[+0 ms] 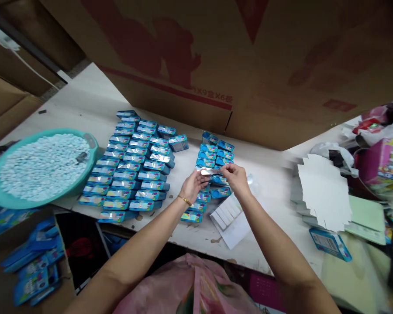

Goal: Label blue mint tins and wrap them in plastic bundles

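A short shiny pale strip (209,172), which looks like a sticker, is stretched over the smaller group of blue boxes (207,148). My right hand (236,176) pinches its right end between thumb and fingertips. Close by its left end is my left hand (192,186), palm turned partly up, fingers loosely apart; whether they touch the strip is hard to make out. Below the hands lies a white sheet with strip labels (227,213). The boxes directly under my fingers are partly hidden.
Rows of blue boxes (127,165) fill the table's left middle. Further left stands a turquoise basin (93,150) of pale blue pieces. A large cardboard carton (249,100) walls off the back. On the right are stacked white cards (324,192) and a blue box (330,244).
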The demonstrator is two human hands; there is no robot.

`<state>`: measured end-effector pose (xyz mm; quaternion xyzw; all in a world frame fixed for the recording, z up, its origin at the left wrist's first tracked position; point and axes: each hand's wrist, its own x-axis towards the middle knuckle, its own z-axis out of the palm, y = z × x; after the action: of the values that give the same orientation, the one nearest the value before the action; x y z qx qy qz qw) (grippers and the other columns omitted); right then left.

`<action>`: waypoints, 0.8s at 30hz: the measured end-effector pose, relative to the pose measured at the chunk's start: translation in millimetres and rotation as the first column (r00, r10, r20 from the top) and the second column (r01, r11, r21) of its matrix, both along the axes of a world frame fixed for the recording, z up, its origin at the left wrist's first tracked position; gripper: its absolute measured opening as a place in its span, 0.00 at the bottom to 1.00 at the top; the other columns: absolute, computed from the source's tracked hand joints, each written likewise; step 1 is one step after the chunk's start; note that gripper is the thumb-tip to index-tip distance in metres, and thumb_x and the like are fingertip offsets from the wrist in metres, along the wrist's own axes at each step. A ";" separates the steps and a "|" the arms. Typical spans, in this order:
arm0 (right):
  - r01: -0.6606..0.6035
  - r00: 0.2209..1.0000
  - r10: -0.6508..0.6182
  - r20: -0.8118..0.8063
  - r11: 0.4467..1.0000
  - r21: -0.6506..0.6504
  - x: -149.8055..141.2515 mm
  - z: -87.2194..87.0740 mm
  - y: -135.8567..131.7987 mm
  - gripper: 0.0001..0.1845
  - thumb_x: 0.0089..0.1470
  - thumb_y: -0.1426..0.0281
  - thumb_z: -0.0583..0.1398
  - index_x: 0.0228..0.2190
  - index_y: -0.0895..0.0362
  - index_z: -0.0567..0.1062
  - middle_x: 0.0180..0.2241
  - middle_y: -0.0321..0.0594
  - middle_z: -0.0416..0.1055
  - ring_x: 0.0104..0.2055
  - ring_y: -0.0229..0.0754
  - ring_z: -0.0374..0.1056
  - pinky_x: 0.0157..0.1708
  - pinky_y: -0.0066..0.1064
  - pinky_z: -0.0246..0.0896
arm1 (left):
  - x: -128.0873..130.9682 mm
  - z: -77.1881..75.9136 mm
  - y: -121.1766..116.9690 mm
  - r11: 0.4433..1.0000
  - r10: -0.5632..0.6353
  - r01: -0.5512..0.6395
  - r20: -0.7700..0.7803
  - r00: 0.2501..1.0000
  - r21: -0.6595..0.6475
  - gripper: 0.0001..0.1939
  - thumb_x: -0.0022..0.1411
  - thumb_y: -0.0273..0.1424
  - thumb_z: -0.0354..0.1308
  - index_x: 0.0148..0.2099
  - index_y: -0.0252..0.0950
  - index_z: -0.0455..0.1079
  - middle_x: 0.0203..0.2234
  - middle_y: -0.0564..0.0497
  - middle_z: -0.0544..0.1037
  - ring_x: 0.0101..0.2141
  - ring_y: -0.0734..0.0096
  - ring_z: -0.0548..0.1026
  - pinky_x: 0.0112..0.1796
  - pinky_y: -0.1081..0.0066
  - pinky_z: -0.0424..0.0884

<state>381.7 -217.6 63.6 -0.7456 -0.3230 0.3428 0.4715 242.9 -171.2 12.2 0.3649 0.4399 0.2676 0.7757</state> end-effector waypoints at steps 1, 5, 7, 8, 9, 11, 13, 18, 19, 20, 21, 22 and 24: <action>0.038 0.997 -0.039 -0.062 0.999 -0.007 -4.8 -7.1 7.2 0.08 0.40 0.66 0.57 0.19 0.59 0.71 0.15 0.31 0.64 0.20 0.34 0.59 0.21 0.25 0.53 | -4.4 1.6 5.5 0.999 0.028 -0.026 0.024 0.999 -0.044 0.24 0.53 0.46 0.48 0.43 0.32 0.67 0.34 0.44 0.75 0.32 0.71 0.73 0.34 0.71 0.68; 0.153 0.962 -0.156 -0.222 0.988 -0.031 -25.6 -27.9 28.1 0.10 0.35 0.65 0.60 0.20 0.59 0.71 0.16 0.31 0.65 0.19 0.34 0.60 0.19 0.25 0.52 | -10.4 -0.4 30.2 0.991 0.132 -0.131 -0.055 0.990 0.030 0.20 0.40 0.38 0.63 0.35 0.30 0.69 0.24 0.51 0.75 0.23 0.79 0.69 0.27 0.76 0.65; 0.192 0.949 -0.192 -0.251 0.981 -0.022 -34.3 -35.1 36.9 0.10 0.32 0.65 0.61 0.20 0.59 0.71 0.16 0.31 0.65 0.19 0.34 0.60 0.18 0.25 0.52 | -8.9 -5.5 44.0 0.987 0.151 -0.144 -0.106 0.983 0.064 0.18 0.38 0.36 0.64 0.32 0.30 0.70 0.21 0.53 0.73 0.21 0.81 0.67 0.25 0.77 0.63; 0.216 0.943 -0.213 -0.254 0.976 -0.013 -37.9 -38.5 41.2 0.11 0.32 0.65 0.62 0.20 0.59 0.71 0.16 0.31 0.65 0.19 0.34 0.60 0.19 0.25 0.52 | -8.1 -8.4 50.8 0.987 0.150 -0.143 -0.118 0.982 0.068 0.18 0.37 0.35 0.64 0.32 0.30 0.70 0.20 0.54 0.72 0.21 0.81 0.67 0.24 0.77 0.62; 0.240 0.938 -0.233 -0.256 0.971 -0.004 -40.8 -41.9 45.1 0.11 0.32 0.64 0.62 0.20 0.58 0.71 0.16 0.31 0.65 0.19 0.34 0.60 0.19 0.25 0.53 | -7.5 -11.4 57.3 0.988 0.146 -0.139 -0.119 0.982 0.067 0.19 0.36 0.35 0.65 0.32 0.30 0.69 0.20 0.54 0.72 0.21 0.81 0.67 0.24 0.78 0.62; 0.280 0.928 -0.269 -0.260 0.960 0.005 -45.1 -48.7 51.7 0.11 0.32 0.64 0.62 0.20 0.58 0.71 0.17 0.32 0.66 0.20 0.34 0.60 0.20 0.26 0.53 | -7.2 -17.1 68.2 0.988 0.147 -0.142 -0.103 0.984 0.058 0.20 0.34 0.33 0.66 0.32 0.30 0.69 0.19 0.55 0.71 0.21 0.81 0.67 0.23 0.78 0.61; 0.301 0.921 -0.288 -0.262 0.954 0.009 -47.4 -55.5 56.0 0.12 0.33 0.63 0.61 0.20 0.58 0.70 0.18 0.32 0.66 0.20 0.34 0.60 0.20 0.26 0.54 | -7.6 -22.3 75.8 0.987 0.159 -0.157 -0.090 0.983 0.036 0.19 0.34 0.34 0.66 0.31 0.30 0.68 0.19 0.55 0.70 0.20 0.83 0.66 0.22 0.79 0.60; 0.304 0.950 -0.300 -0.089 0.952 0.044 -46.7 -69.0 60.4 0.12 0.37 0.62 0.58 0.22 0.58 0.70 0.19 0.34 0.67 0.22 0.35 0.60 0.25 0.27 0.57 | -5.4 -34.7 82.8 0.972 0.220 -0.230 -0.151 0.964 -0.052 0.17 0.37 0.36 0.64 0.29 0.32 0.67 0.19 0.56 0.68 0.18 0.83 0.65 0.18 0.80 0.56; 0.291 0.957 -0.290 -0.023 0.956 0.035 -46.0 -70.6 61.0 0.11 0.39 0.62 0.58 0.22 0.58 0.71 0.20 0.34 0.67 0.22 0.36 0.61 0.26 0.28 0.57 | -4.2 -37.3 82.8 0.968 0.233 -0.246 -0.168 0.958 -0.055 0.16 0.37 0.36 0.64 0.29 0.32 0.67 0.19 0.56 0.68 0.19 0.83 0.65 0.18 0.80 0.55; 0.279 0.959 -0.279 0.049 0.960 0.019 -45.1 -72.0 61.5 0.11 0.40 0.63 0.57 0.22 0.58 0.71 0.20 0.35 0.68 0.23 0.36 0.61 0.27 0.28 0.57 | -2.7 -40.0 82.5 0.964 0.247 -0.261 -0.183 0.952 -0.054 0.16 0.38 0.36 0.64 0.29 0.32 0.67 0.19 0.56 0.68 0.19 0.83 0.65 0.18 0.80 0.55; 0.271 0.956 -0.268 0.121 0.963 -0.001 -44.3 -73.1 62.2 0.10 0.41 0.63 0.56 0.22 0.58 0.71 0.20 0.36 0.68 0.23 0.37 0.62 0.27 0.29 0.56 | -1.1 -42.8 81.9 0.960 0.259 -0.274 -0.197 0.946 -0.051 0.16 0.38 0.35 0.63 0.29 0.32 0.67 0.19 0.56 0.69 0.19 0.83 0.65 0.18 0.80 0.56; 0.264 0.948 -0.255 0.189 0.964 -0.023 -43.4 -74.0 62.9 0.10 0.42 0.64 0.56 0.22 0.58 0.71 0.21 0.36 0.68 0.23 0.37 0.62 0.28 0.29 0.56 | 0.5 -45.6 81.3 0.957 0.269 -0.285 -0.211 0.940 -0.048 0.15 0.38 0.35 0.63 0.29 0.32 0.67 0.19 0.56 0.69 0.20 0.83 0.65 0.19 0.80 0.57; 0.245 0.925 -0.216 0.313 0.968 -0.057 -41.7 -75.4 64.5 0.10 0.44 0.65 0.54 0.23 0.58 0.71 0.21 0.36 0.68 0.24 0.38 0.62 0.28 0.29 0.55 | 3.8 -51.2 79.9 0.955 0.276 -0.293 -0.236 0.932 -0.041 0.14 0.39 0.35 0.62 0.30 0.31 0.68 0.19 0.55 0.70 0.20 0.82 0.66 0.21 0.80 0.60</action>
<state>340.0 -153.1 -11.9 -0.8438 -0.2851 0.1808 0.4173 246.7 -91.3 -39.0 0.2958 0.5839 0.3168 0.6864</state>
